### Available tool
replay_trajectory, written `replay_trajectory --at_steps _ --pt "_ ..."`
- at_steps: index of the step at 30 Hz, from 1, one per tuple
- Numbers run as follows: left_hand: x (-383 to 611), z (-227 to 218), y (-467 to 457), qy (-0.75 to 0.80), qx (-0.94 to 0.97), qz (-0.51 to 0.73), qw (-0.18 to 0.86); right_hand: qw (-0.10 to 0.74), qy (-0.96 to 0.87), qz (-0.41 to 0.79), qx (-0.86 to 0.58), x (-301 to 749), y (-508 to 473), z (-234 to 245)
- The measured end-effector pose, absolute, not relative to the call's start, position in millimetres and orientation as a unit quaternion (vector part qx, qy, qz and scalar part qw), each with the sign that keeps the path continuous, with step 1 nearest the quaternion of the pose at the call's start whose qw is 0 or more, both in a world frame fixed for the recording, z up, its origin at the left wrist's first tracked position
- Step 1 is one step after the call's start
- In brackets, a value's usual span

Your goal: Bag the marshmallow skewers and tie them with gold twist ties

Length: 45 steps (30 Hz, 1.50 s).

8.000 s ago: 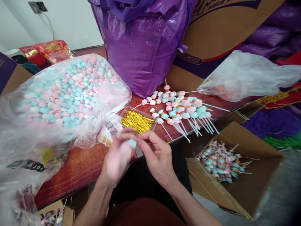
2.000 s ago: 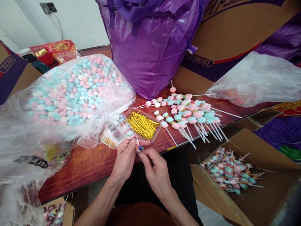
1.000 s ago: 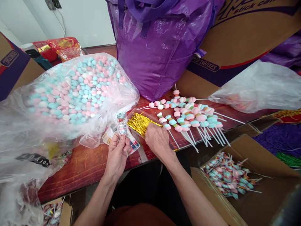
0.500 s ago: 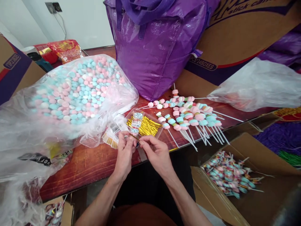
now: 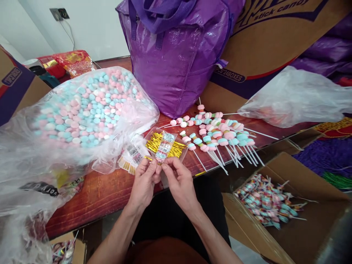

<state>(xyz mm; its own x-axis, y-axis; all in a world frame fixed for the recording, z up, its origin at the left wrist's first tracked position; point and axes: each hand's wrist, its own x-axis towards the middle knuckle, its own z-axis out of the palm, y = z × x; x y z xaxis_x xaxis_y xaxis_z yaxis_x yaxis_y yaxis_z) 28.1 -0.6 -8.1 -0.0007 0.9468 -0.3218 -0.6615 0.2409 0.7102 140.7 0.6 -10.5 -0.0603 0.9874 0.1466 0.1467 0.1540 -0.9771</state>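
My left hand [image 5: 145, 180] and my right hand [image 5: 178, 180] meet at the table's front edge, both pinched on the lower end of a wrapped candy skewer [image 5: 164, 146] in a clear printed sleeve. A thin gold twist tie [image 5: 149, 158] lies across my left fingertips at the sleeve's neck. Just behind the hands sits a clear tray of gold twist ties [image 5: 165, 143]. To its right lies a pile of unwrapped pink, blue and white candy skewers [image 5: 218, 130] with white sticks.
A big clear bag of pink and blue candies [image 5: 82, 106] fills the left of the red-brown table [image 5: 104, 190]. A purple bag [image 5: 178, 55] stands behind. An open cardboard box [image 5: 299, 227] with wrapped skewers [image 5: 265, 200] sits low at the right. Printed sleeves [image 5: 132, 156] lie beside the tray.
A second ago my right hand reached into the twist tie tray while the left held the wrapped skewer alone. Now the right hand is back at the skewer, and a gold tie is at its neck.
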Motion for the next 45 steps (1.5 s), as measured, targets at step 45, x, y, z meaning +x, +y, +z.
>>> replay_trajectory --at_steps 45 --pt "29.8 -4.3 -7.4 0.436 0.096 0.534 0.718 0.414 -0.861 -0.010 -0.296 175.1 15.7 -15.9"
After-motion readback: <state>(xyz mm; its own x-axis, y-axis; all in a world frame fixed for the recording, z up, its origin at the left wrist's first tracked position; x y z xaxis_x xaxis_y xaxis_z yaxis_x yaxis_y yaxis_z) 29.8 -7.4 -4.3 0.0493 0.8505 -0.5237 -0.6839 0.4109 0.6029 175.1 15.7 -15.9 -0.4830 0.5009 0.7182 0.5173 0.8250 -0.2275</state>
